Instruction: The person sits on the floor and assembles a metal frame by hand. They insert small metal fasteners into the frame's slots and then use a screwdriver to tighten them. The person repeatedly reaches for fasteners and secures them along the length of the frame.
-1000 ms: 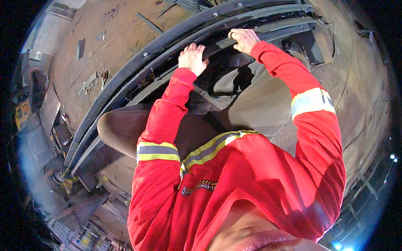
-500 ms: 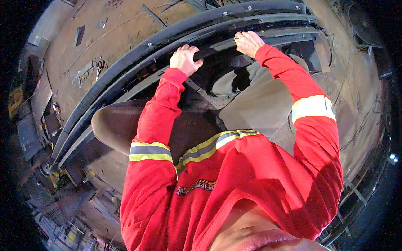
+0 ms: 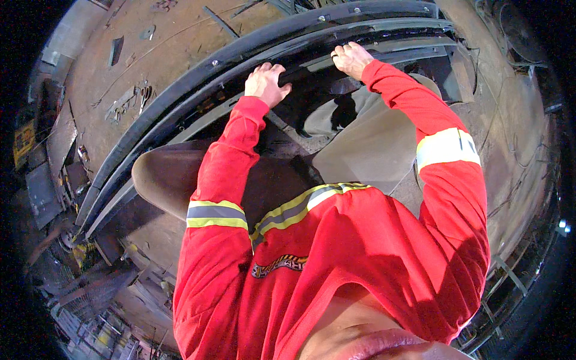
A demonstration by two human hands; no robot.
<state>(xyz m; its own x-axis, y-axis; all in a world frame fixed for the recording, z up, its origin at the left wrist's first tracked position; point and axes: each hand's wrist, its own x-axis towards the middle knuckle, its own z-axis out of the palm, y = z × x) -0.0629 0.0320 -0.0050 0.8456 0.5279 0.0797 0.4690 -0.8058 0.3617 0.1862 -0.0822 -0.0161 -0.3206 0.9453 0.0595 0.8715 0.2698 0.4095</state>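
Rails (image 3: 264,41), long, dark and bolted, run from near left to far right beyond the trousered legs (image 3: 366,141). Left hand (image 3: 267,85): fingers bent over them, thumb apart. Right hand (image 3: 352,59), farther right: fingers curled there; grasp cannot be told for either. Scissor-shaped tool (image 3: 145,96) on ground (image 3: 186,54), far left.

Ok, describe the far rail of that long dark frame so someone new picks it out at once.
Find the long dark frame running from lower left to upper right, with the left hand and right hand at its nearer side. The far rail is its outermost bar, against the brown floor. Bright round spots run along it, and the frame's other rails lie nearer both hands.
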